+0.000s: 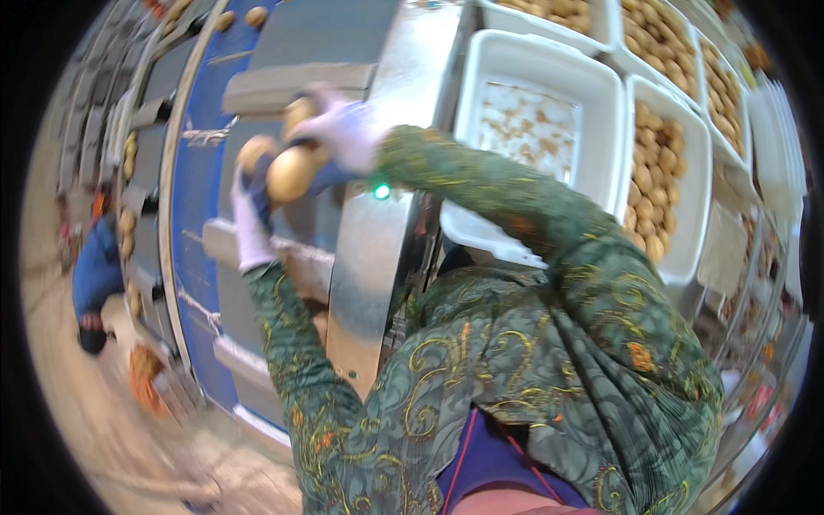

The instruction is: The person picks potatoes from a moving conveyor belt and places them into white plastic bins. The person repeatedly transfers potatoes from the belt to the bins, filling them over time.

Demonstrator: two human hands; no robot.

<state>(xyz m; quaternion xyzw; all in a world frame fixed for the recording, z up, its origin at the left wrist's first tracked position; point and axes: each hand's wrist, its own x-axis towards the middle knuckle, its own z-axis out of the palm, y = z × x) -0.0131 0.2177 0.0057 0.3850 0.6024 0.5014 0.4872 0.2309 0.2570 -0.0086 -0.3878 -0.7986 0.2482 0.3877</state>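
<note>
Both hands wear pale gloves with dark palms and are blurred. My left hand (252,209) is closed around tan, rounded produce, perhaps potatoes; one piece (256,153) shows at its fingertips and a larger piece (290,174) lies between the hands. Above and to the right, my right hand (341,129) grips another tan piece (299,118). Both hands are over grey compartments (302,215) with pale dividers, beside a metal ledge (367,257) with a lit green light (382,191). Some fingers are hidden by the produce.
To the right stand a white plastic tub (541,48) with brown debris on its bottom and a tub (698,167) of tan produce, with more filled tubs behind. A blue strip (196,212) runs along the compartments. Beyond it, at far left, is a person in blue (96,264).
</note>
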